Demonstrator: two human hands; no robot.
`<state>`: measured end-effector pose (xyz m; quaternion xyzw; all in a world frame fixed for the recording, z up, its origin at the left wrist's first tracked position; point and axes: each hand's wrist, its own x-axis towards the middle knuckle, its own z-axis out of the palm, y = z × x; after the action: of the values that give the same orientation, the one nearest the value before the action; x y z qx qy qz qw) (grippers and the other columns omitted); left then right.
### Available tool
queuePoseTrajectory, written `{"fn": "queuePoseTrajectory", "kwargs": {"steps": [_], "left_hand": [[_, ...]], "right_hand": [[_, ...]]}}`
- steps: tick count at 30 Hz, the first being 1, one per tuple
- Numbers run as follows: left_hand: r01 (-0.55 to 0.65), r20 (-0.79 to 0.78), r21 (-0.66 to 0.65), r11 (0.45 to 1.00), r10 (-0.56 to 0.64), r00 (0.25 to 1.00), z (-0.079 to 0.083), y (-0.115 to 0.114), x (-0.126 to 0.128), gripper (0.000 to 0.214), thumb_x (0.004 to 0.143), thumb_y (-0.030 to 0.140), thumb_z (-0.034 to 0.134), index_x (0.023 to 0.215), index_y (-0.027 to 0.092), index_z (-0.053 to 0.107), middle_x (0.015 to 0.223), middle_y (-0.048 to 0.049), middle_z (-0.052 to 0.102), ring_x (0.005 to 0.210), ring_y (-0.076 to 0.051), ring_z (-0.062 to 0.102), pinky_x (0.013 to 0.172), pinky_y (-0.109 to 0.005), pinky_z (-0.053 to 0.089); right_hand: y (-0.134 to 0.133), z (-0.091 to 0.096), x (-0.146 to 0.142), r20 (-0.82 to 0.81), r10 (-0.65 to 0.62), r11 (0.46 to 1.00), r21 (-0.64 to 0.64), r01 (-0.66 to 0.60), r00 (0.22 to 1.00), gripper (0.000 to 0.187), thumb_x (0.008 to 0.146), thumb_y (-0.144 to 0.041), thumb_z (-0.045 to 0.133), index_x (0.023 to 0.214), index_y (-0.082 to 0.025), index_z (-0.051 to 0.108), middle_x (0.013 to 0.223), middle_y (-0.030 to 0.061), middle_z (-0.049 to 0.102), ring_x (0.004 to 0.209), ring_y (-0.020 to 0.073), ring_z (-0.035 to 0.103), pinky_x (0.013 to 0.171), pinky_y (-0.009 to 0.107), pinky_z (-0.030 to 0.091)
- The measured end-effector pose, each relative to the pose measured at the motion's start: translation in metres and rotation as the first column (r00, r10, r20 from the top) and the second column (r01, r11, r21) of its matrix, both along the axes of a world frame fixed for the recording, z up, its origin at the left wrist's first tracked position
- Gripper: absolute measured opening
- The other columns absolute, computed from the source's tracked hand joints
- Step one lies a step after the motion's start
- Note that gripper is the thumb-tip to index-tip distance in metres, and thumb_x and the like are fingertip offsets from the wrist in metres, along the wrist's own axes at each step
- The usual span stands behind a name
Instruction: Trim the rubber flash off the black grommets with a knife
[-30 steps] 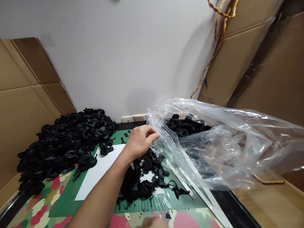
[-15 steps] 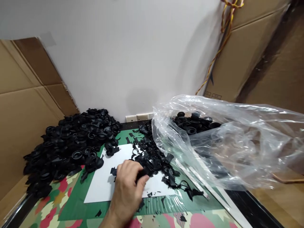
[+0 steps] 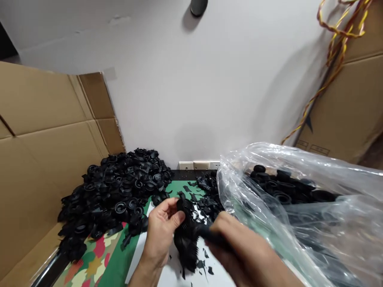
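Observation:
My left hand (image 3: 163,223) pinches a black ribbed rubber part (image 3: 187,207), thumb in front, just above the white sheet (image 3: 134,259). My right hand (image 3: 239,247) is closed around a dark elongated piece (image 3: 209,235), blurred, whose far end meets the black rubber between the hands. Whether the two are joined, I cannot tell. More black rubber (image 3: 187,251) with a toothed edge hangs below my left thumb. Small black scraps (image 3: 206,255) lie on the sheet under the hands.
A large heap of black rubber parts (image 3: 119,191) stands at the left against cardboard (image 3: 54,151). Black scraps (image 3: 206,187) pile behind the hands. On the right, a clear plastic bag (image 3: 254,159) holds more black parts (image 3: 278,187). Wall sockets (image 3: 202,165) sit low behind.
My right hand has come into view from the right with a dark piece in it. My left hand has lifted off the sheet and now holds a ribbed part. The camera view has shifted.

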<state>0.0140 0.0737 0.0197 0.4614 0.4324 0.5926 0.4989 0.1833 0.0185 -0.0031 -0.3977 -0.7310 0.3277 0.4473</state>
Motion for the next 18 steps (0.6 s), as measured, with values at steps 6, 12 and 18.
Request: {"fn": "queuePoseTrajectory", "kwargs": {"steps": [6,12,18], "left_hand": [[0.096,-0.093,-0.024,0.995,-0.098,0.991,-0.006,-0.005,0.001,0.025,0.054,0.012,0.075,0.079,0.015,0.074,0.067,-0.0012,0.068,0.063,-0.015,0.057,0.059,-0.024,0.044],[0.097,-0.408,0.156,0.983,-0.025,0.913,0.001,-0.013,0.005,0.015,0.062,0.011,0.071,0.075,0.018,0.071,0.071,0.0013,0.061,0.06,-0.013,0.05,0.057,-0.023,0.04],[0.081,-0.629,0.29,0.953,0.127,0.767,-0.007,-0.025,0.014,0.018,0.067,0.002,0.056,0.071,0.02,0.055,0.072,0.0006,0.057,0.065,-0.016,0.052,0.059,-0.026,0.041]], "right_hand": [[0.028,0.044,0.0,-0.012,-0.247,0.942,-0.238,0.237,0.969,0.014,0.08,-0.033,0.05,0.075,-0.02,0.055,0.067,-0.0006,0.058,0.063,0.0167,0.054,0.055,0.026,0.042],[0.036,0.031,-0.013,0.019,-0.254,0.931,-0.266,0.25,0.967,0.011,0.071,-0.03,0.057,0.068,-0.02,0.056,0.064,0.0001,0.061,0.063,0.0185,0.056,0.057,0.028,0.041],[0.037,0.024,-0.022,-0.06,-0.333,0.92,-0.239,0.31,0.941,0.017,0.074,-0.025,0.051,0.059,-0.019,0.055,0.058,0.0005,0.061,0.057,0.0174,0.055,0.052,0.025,0.038]]}}
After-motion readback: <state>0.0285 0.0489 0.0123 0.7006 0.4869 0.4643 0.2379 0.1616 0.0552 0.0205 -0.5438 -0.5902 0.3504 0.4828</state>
